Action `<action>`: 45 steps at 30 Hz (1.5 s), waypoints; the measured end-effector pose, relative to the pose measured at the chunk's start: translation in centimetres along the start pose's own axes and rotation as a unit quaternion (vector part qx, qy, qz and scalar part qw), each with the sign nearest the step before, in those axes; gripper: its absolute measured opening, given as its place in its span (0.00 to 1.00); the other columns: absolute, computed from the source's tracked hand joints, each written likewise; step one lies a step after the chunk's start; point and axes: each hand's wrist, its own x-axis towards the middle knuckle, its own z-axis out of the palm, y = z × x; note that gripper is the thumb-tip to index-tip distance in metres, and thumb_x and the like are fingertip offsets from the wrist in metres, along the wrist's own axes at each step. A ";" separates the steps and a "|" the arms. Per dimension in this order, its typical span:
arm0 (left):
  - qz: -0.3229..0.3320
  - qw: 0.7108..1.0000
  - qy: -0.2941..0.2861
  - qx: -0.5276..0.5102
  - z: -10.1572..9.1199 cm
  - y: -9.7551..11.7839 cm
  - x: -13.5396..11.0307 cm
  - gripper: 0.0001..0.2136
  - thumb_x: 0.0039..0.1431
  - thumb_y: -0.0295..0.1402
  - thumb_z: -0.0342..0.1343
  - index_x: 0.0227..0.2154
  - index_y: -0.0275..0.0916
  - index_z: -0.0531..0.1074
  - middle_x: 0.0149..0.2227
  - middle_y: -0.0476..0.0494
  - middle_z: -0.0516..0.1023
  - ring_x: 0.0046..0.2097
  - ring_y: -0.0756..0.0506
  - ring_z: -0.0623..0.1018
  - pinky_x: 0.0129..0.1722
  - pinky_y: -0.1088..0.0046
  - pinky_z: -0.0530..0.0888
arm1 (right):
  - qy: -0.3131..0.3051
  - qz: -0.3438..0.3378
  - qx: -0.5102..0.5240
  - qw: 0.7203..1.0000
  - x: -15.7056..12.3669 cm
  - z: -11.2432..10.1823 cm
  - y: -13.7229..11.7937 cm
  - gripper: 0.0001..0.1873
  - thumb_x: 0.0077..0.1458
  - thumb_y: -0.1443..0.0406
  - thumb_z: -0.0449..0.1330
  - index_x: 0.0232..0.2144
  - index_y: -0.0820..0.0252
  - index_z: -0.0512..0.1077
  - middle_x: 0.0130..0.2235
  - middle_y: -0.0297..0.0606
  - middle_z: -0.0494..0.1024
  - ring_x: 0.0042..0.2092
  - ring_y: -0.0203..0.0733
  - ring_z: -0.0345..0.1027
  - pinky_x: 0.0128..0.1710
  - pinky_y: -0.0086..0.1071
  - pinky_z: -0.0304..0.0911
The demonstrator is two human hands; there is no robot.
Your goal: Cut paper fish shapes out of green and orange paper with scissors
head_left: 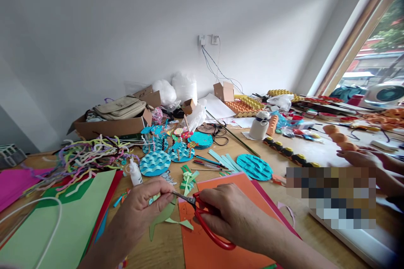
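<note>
Cutting seems the step in hand: left of the orange rectangular paper sheet [205,254], the left hand [148,199] pinches a pale-green curved paper piece [161,217]; above the sheet, the right hand [229,210] grips red-handled metal scissors [191,200] — continuing likely calls for steadying the piece.

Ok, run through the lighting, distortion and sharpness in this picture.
Head view: daylight seems to enter through the window at right; a soft diagonal shadow edge crosses the white wall; the upper-right corner darkens; the wooden window frame leans, likely wide-angle distortion; pixelation hides detail at right; the red-handled scissors look fairly sharp.
</note>
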 end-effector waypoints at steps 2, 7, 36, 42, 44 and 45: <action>0.004 1.000 -0.005 0.004 -0.1 0.0 -0.1 0.07 0.56 0.32 0.56 0.26 0.42 0.78 0.27 0.49 0.76 0.32 0.47 0.75 0.34 0.76 0.69 | -0.001 0.000 -0.001 1.000 0.0 0.0 0.0 0.07 0.55 0.66 0.57 0.25 0.60 0.65 0.21 0.27 0.59 0.23 0.31 0.46 0.23 0.27 0.39; -0.009 1.000 -0.016 0.021 -0.4 0.7 -0.2 0.09 0.56 0.34 0.56 0.23 0.42 0.77 0.25 0.49 0.76 0.30 0.46 0.75 0.32 0.75 0.70 | -0.002 -0.006 -0.020 1.000 -0.1 -0.2 -0.1 0.10 0.56 0.64 0.56 0.24 0.61 0.66 0.21 0.28 0.60 0.23 0.32 0.46 0.23 0.28 0.39; -0.104 0.982 0.125 -0.097 1.3 -0.3 0.4 0.05 0.45 0.34 0.61 0.23 0.40 0.72 0.23 0.51 0.74 0.27 0.48 0.74 0.27 0.76 0.70 | 0.068 0.135 0.527 0.836 2.9 5.4 -1.3 0.19 0.39 0.56 0.66 0.28 0.58 0.62 0.25 0.28 0.65 0.26 0.33 0.55 0.24 0.27 0.52; -0.113 0.981 0.135 -0.077 2.2 -0.7 0.8 0.04 0.45 0.35 0.58 0.22 0.41 0.70 0.22 0.52 0.72 0.27 0.48 0.74 0.29 0.74 0.70 | 0.130 0.139 0.564 0.803 4.3 7.4 -2.5 0.17 0.35 0.61 0.63 0.24 0.56 0.57 0.22 0.23 0.57 0.24 0.32 0.50 0.24 0.27 0.49; -0.120 0.980 0.143 -0.069 2.3 -0.9 0.8 0.04 0.44 0.35 0.57 0.21 0.41 0.69 0.22 0.52 0.72 0.27 0.48 0.74 0.29 0.74 0.70 | 0.135 0.140 0.533 0.823 4.3 7.3 -2.2 0.14 0.37 0.63 0.61 0.24 0.56 0.57 0.22 0.24 0.58 0.25 0.32 0.50 0.24 0.27 0.49; -0.123 0.980 0.145 -0.068 2.2 -0.9 0.9 0.04 0.43 0.35 0.56 0.21 0.41 0.69 0.21 0.52 0.72 0.27 0.48 0.73 0.30 0.73 0.70 | 0.137 0.143 0.508 0.838 4.2 7.1 -1.9 0.13 0.37 0.64 0.60 0.24 0.56 0.56 0.23 0.24 0.58 0.25 0.33 0.51 0.25 0.27 0.50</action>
